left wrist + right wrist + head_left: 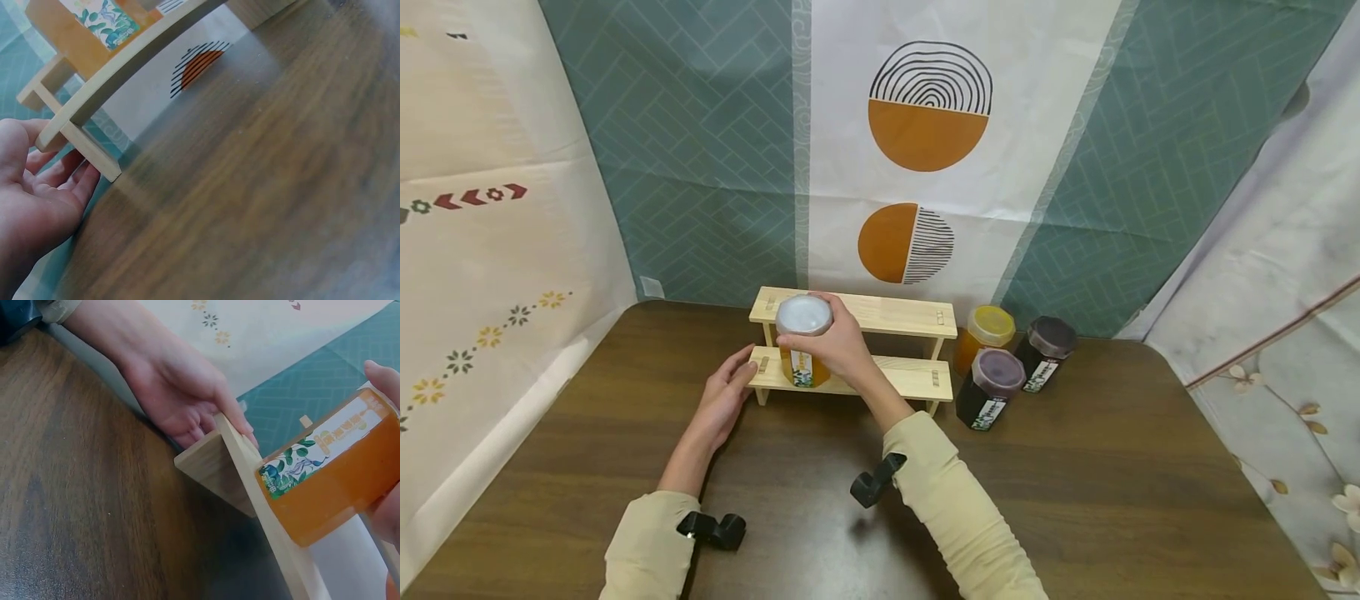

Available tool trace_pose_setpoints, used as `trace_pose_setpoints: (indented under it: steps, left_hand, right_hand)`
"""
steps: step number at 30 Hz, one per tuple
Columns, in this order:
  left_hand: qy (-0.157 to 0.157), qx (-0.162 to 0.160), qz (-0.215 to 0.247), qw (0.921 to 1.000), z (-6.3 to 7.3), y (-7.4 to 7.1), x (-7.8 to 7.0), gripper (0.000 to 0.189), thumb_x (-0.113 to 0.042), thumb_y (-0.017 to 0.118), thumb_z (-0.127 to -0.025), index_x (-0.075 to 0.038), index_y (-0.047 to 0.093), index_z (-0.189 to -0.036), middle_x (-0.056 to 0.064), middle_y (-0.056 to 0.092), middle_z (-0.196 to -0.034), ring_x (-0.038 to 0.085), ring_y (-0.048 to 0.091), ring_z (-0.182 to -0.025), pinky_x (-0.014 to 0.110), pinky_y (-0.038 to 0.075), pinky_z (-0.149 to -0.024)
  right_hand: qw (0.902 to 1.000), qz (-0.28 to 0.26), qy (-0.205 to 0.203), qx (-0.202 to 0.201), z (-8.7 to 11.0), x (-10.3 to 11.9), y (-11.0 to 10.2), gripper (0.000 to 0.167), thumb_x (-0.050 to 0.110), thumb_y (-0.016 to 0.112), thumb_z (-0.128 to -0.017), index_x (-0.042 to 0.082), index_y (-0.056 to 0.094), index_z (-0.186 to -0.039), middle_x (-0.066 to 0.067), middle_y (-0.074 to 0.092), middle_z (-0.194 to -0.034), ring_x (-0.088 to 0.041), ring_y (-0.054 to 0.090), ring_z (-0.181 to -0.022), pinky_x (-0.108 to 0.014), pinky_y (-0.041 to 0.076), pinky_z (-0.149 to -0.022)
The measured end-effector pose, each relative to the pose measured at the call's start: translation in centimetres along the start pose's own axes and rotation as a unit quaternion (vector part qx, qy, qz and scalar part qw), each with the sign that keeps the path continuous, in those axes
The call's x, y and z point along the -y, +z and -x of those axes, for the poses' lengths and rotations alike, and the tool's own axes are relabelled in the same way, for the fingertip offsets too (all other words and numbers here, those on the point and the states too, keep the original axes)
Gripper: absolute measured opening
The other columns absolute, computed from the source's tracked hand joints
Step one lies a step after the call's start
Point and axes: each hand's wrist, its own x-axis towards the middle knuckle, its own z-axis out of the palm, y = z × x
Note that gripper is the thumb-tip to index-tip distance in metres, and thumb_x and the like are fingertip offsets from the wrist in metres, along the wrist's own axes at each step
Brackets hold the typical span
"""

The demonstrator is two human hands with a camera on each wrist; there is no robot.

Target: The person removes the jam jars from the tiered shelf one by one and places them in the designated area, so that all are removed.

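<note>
My right hand (844,343) grips a jar of orange contents (334,478) with a whitish lid, fingers and thumb around its upper part. The jar stands on the lower step, near its left end, of a two-tier light wooden shelf (887,377). At that same end my left hand (722,402) holds the step board, the thumb on top and the fingers curled below, beside the leg. In the left wrist view, the left hand (44,194) is seen at the shelf's end, with the jar's floral label (111,24) above the board.
Right of the shelf stand a yellow-lidded jar (990,325) and two dark jars, one with a purple lid (998,371) and one with a black lid (1051,337). Beneath everything is a brown wooden table (1112,483). Patterned cloth (715,167) hangs behind it.
</note>
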Motion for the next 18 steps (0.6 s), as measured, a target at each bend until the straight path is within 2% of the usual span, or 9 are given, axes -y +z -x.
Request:
trace_pose_setpoints:
  steps: [7, 12, 18]
  left_hand:
    - [0.002, -0.002, 0.0, 1.0, -0.1, 0.0, 0.1, 0.058, -0.026, 0.041, -0.106, -0.005, 0.019, -0.154, 0.019, 0.031, -0.148, 0.004, 0.048, -0.111, 0.019, 0.036, -0.096]
    - [0.007, -0.003, -0.003, 1.0, -0.1, 0.1, 0.2, 0.059, -0.027, 0.043, -0.105, -0.003, 0.02, -0.154, 0.019, 0.032, -0.149, 0.006, 0.048, -0.113, 0.021, 0.036, -0.097]
    - [0.009, -0.005, -0.007, 0.9999, -0.2, 0.0, 0.3, 0.06, -0.027, 0.044, -0.105, -0.003, 0.02, -0.154, 0.019, 0.03, -0.15, 0.018, 0.042, -0.124, 0.029, 0.033, -0.104]
  right_hand:
    - [0.9999, 0.01, -0.005, 0.0, 0.1, 0.0, -0.4, 0.075, 0.022, 0.088, -0.07, 0.009, 0.05, -0.134, -0.003, 0.059, -0.116, -0.018, 0.057, -0.101, -0.034, 0.049, -0.086]
    - [0.9999, -0.009, -0.009, 0.006, 0.4, -0.1, -1.0, 0.072, 0.018, 0.088, -0.069, 0.008, 0.052, -0.131, -0.005, 0.06, -0.115, -0.02, 0.058, -0.1, -0.034, 0.05, -0.084]
    - [0.9996, -0.02, -0.012, 0.014, 0.8, -0.3, -1.9, 0.069, 0.015, 0.087, -0.07, 0.008, 0.053, -0.13, -0.008, 0.059, -0.118, -0.021, 0.058, -0.101, -0.034, 0.05, -0.083]
